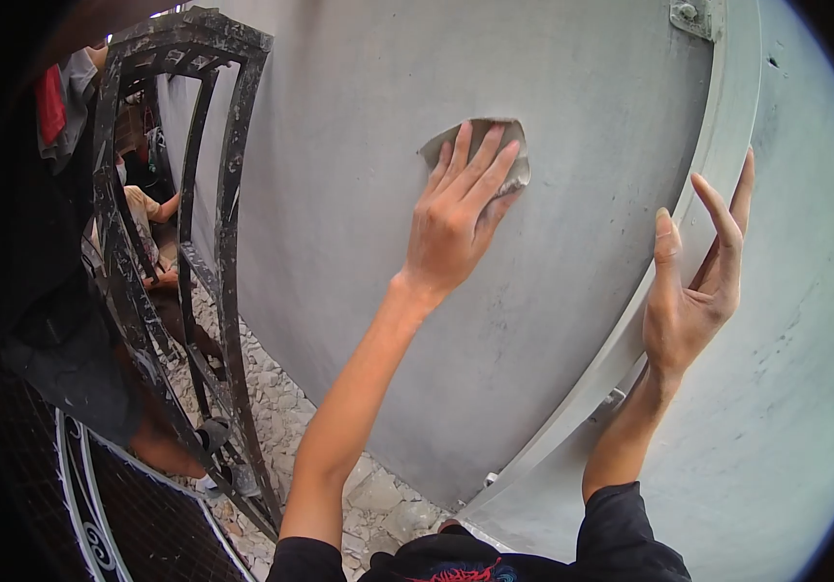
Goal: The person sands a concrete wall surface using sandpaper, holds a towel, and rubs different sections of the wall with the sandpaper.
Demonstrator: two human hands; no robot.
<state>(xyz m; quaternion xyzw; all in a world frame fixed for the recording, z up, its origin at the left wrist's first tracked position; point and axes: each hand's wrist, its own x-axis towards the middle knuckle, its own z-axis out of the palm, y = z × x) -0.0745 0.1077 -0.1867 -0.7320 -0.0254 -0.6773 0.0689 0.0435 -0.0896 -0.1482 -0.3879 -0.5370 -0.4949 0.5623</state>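
A grey sheet of sandpaper or cloth (pixel 517 175) lies flat against the large grey panel (pixel 339 165), pinned there under my left hand (pixel 456 218), whose fingers are spread over it. The sheet's edges stick out beyond the fingertips. On the right, my right hand (pixel 693 291) is beside the pale raised edge strip (pixel 727 107) of the panel, its fingers apart and pointing upward. Nothing is held in it; whether it touches the strip is hard to tell.
A dark metal frame (pixel 228 213) stands at the left, with a person in dark clothes (pixel 58 320) beside it and another person (pixel 141 209) seen behind it. Rubble (pixel 281 388) covers the ground. Scrolled metalwork (pixel 92 514) is at the lower left. Metal hardware (pixel 691 15) sits at the top right.
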